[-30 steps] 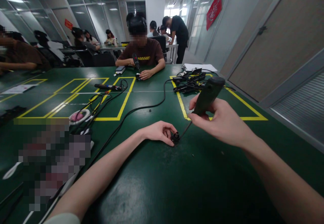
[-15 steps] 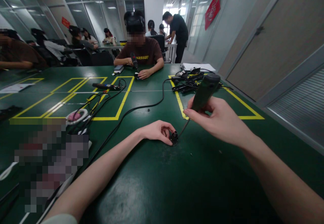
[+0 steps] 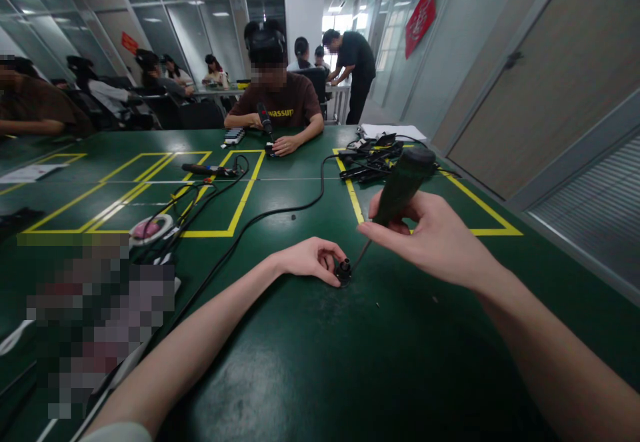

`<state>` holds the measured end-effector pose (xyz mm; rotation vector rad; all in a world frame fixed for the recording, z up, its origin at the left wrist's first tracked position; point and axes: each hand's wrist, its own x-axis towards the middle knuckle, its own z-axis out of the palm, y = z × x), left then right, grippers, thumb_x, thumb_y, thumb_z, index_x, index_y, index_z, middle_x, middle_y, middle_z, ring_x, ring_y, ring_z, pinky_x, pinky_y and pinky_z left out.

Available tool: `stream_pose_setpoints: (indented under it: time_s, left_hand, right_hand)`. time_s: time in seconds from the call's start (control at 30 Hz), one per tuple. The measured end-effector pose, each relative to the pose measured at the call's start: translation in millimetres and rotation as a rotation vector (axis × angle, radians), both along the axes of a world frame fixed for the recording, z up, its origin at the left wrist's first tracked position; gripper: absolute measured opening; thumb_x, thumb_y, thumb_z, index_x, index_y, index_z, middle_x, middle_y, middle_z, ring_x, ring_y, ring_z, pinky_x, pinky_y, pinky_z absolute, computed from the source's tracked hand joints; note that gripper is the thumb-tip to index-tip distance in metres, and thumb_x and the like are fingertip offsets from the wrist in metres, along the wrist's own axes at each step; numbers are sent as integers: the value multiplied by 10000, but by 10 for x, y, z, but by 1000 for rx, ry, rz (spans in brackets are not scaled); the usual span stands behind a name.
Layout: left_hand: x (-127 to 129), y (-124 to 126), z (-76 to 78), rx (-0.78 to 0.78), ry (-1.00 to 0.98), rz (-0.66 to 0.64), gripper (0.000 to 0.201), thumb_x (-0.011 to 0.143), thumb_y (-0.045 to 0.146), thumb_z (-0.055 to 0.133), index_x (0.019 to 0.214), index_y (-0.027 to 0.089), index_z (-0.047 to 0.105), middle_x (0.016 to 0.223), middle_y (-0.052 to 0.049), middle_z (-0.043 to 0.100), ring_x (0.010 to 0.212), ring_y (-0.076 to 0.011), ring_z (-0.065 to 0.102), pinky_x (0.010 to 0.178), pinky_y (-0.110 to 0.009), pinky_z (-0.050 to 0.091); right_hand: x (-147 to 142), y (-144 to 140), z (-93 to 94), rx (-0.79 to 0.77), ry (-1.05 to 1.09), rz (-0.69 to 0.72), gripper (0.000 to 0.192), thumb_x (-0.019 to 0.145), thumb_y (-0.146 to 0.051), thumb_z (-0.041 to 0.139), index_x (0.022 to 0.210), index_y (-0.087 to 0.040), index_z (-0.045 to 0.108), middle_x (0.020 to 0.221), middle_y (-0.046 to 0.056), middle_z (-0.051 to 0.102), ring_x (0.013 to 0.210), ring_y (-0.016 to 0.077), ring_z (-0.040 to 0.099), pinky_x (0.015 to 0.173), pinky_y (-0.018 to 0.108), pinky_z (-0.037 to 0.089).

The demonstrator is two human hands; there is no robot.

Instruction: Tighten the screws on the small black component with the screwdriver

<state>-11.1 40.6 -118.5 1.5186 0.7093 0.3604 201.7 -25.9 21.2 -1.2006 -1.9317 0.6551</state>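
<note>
Pinching small black part (image 3: pixel 343 274) in left hand (image 3: pixel 316 259); right hand (image 3: pixel 434 237) closed round dark-handled tool (image 3: pixel 401 187), tip perhaps touching the part. I judge work under way, unfinished.

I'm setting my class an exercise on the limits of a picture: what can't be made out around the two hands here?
All in the head view:
Tip of the dark-handled tool: too small and dark beside the black part to tell whether they touch.
Black part's left side: covered by the left hand.
Some right hand fingers: partly behind the tool.
Left sleeve: cut off by the bottom edge.
Whatever lies under the pixelated patch.
</note>
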Motion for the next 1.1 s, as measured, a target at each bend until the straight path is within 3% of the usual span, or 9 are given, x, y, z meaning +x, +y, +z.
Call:
stream_pose_setpoints:
  time_s: [0.1,0.27,0.43,0.57,0.77,0.9,1.1]
  left_hand:
    - [0,3,-2,3,2,-3,532,549,277,987,984,134,715,663,44,695,597,-91,640,617,-210,465]
    - [-5,6,-20,-3,8,7,558,532,299,999,984,136,716,675,41,703,597,-86,634,620,-210,474]
    - [-6,-2,-9,-17,-8,7,545,533,302,998,972,146,716,685,37,716,603,-83,634,619,-207,475]
    - [-3,-5,5,-16,-10,1,545,530,298,998,971,145,718,683,39,711,609,-86,637,621,-210,475]
    - [-9,11,-26,-9,6,7,560,536,325,998,981,143,711,676,41,707,605,-86,630,626,-212,478]
    - [-10,11,-26,-3,5,-4,562,543,323,994,989,137,707,698,31,717,618,-90,633,635,-216,478]
    - [-10,-7,4,10,13,-1,540,563,305,977,993,132,701,680,37,689,620,-96,632,632,-217,468]
  right_hand:
    - [1,-4,0,-43,6,-17,301,767,-471,765,734,-196,645,667,15,621,571,151,507,514,282,401]
    - [0,6,-16,-3,27,-22,185,739,-338,753,822,-196,668,721,12,663,596,155,546,543,280,442]
    - [-4,17,-16,72,-12,-17,207,802,-400,708,792,-197,669,714,27,671,608,164,554,552,287,439]
    - [0,6,-5,16,-16,-20,232,829,-415,700,758,-198,666,696,31,674,597,162,559,520,272,417]
    - [-3,-1,-15,14,21,-26,187,772,-350,698,865,-190,673,707,20,657,574,157,546,522,276,436]
    - [-12,-4,-4,55,16,-3,140,766,-328,676,797,-193,654,701,16,632,573,144,516,532,277,425]
    - [-28,-22,30,-12,-9,-13,237,827,-411,674,716,-204,642,665,24,633,586,158,547,502,263,406]
